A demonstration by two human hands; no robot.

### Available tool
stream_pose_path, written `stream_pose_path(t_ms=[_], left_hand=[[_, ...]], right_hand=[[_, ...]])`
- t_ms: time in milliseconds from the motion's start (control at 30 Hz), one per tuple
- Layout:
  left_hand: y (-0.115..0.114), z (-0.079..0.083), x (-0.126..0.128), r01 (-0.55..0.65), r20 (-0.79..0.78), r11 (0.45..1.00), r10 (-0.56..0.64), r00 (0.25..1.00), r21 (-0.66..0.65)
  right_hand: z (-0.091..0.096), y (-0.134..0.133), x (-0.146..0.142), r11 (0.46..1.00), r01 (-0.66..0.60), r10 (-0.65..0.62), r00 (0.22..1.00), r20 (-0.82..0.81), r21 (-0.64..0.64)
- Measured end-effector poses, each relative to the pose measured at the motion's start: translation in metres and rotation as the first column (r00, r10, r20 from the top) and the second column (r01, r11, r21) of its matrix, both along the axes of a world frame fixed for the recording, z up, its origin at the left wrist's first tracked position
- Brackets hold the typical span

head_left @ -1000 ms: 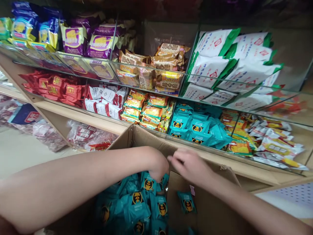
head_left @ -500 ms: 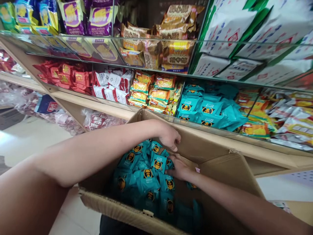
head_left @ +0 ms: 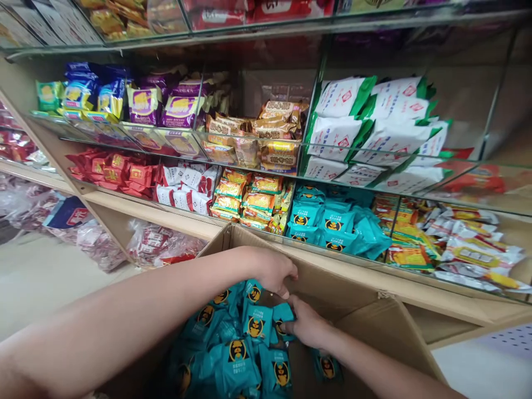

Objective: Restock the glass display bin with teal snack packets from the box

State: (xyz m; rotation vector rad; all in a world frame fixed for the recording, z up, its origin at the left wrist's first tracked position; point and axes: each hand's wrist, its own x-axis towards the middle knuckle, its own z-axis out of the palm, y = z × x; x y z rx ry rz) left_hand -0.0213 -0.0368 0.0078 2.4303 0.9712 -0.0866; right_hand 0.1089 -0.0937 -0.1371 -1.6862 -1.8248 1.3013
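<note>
Inside an open cardboard box (head_left: pixel 353 299), my right hand (head_left: pixel 307 322) pinches a teal snack packet (head_left: pixel 283 320) with a black and yellow round emblem. Just above it my left hand (head_left: pixel 274 271) reaches in over the box from the left, its fingers curled inward. Whether anything is in those fingers is hidden. Many matching teal packets (head_left: pixel 236 360) lie heaped in the left part of the box, below both hands. A single teal packet (head_left: pixel 326 366) lies apart on the right, under my right forearm.
Glass-fronted shelves stand behind the box. The lower row holds teal packets (head_left: pixel 334 221), red packets (head_left: pixel 120 172), orange-green packets (head_left: pixel 228 194) and silver-white packets (head_left: pixel 477 249). White-and-green bags (head_left: pixel 336 136) sit above. Plastic-bagged goods (head_left: pixel 153 241) lie low on the left.
The view has tilted upward, showing more of the upper shelves. My right hand has come up closer to my left hand and now visibly grips a teal packet. My left hand stays curled.
</note>
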Motion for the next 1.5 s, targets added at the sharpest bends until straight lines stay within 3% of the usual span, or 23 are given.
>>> stream_pose_path(t_ms=[67, 133, 200, 300, 367, 467, 667, 800, 933, 1000, 1100, 1200, 1300, 1400, 1500], left_hand=[[-0.001, 0.002, -0.003, 0.011, 0.066, 0.999, -0.009, 0.998, -0.031], [-0.001, 0.005, -0.004, 0.061, 0.182, 0.993, -0.042, 0.982, -0.099], [-0.001, 0.007, -0.002, 0.099, 0.295, 0.976, -0.038, 0.955, -0.194], [0.0, 0.01, 0.004, 0.033, 0.355, 0.908, 0.13, 0.926, -0.417], [0.0, 0.012, 0.009, -0.024, 0.383, 0.839, 0.273, 0.882, -0.543], [-0.001, 0.012, 0.014, -0.081, 0.434, 0.787, 0.419, 0.797, -0.611], [-0.005, 0.006, 0.025, -0.232, 0.41, 0.692, 0.627, 0.663, -0.684], [-0.007, 0.005, 0.028, -0.248, 0.421, 0.677, 0.659, 0.624, -0.693], [-0.007, 0.003, 0.025, -0.138, 0.368, 0.684, 0.538, 0.758, -0.716], [-0.007, 0.003, 0.024, -0.091, 0.374, 0.709, 0.471, 0.799, -0.699], [-0.007, 0.002, 0.027, -0.078, 0.394, 0.72, 0.463, 0.794, -0.69], [-0.008, 0.001, 0.03, -0.093, 0.394, 0.693, 0.508, 0.766, -0.715], [-0.008, 0.0, 0.031, -0.109, 0.364, 0.624, 0.58, 0.729, -0.774], [-0.008, 0.0, 0.03, -0.095, 0.359, 0.538, 0.672, 0.648, -0.837], [-0.007, 0.0, 0.031, -0.06, 0.361, 0.492, 0.71, 0.605, -0.868]], right_hand=[[0.033, 0.002, 0.008, 0.985, -0.076, 0.076, 0.997, 0.006, 0.155], [0.066, 0.003, 0.019, 0.965, -0.085, 0.133, 0.974, -0.183, 0.248], [0.091, 0.003, 0.031, 0.971, -0.008, 0.099, 0.922, -0.375, 0.238], [0.107, 0.0, 0.045, 0.962, 0.205, -0.074, 0.833, -0.549, 0.181], [0.106, -0.005, 0.051, 0.95, 0.304, -0.186, 0.722, -0.666, 0.065], [0.101, -0.009, 0.056, 0.945, 0.306, -0.275, 0.561, -0.78, -0.113], [0.097, -0.004, 0.057, 0.878, 0.463, -0.34, 0.422, -0.84, -0.123], [0.093, -0.004, 0.058, 0.909, 0.409, -0.284, 0.47, -0.835, -0.079], [0.089, -0.006, 0.06, 0.929, 0.37, -0.24, 0.6, -0.763, -0.001], [0.088, -0.007, 0.062, 0.918, 0.396, -0.242, 0.619, -0.747, 0.03], [0.088, -0.006, 0.065, 0.911, 0.413, -0.256, 0.574, -0.778, 0.006], [0.087, -0.004, 0.067, 0.91, 0.413, -0.281, 0.534, -0.797, -0.044], [0.087, -0.003, 0.067, 0.877, 0.479, -0.32, 0.524, -0.789, -0.039], [0.09, -0.003, 0.064, 0.849, 0.526, -0.324, 0.458, -0.828, -0.042], [0.093, -0.003, 0.062, 0.841, 0.54, -0.314, 0.426, -0.849, -0.04]])
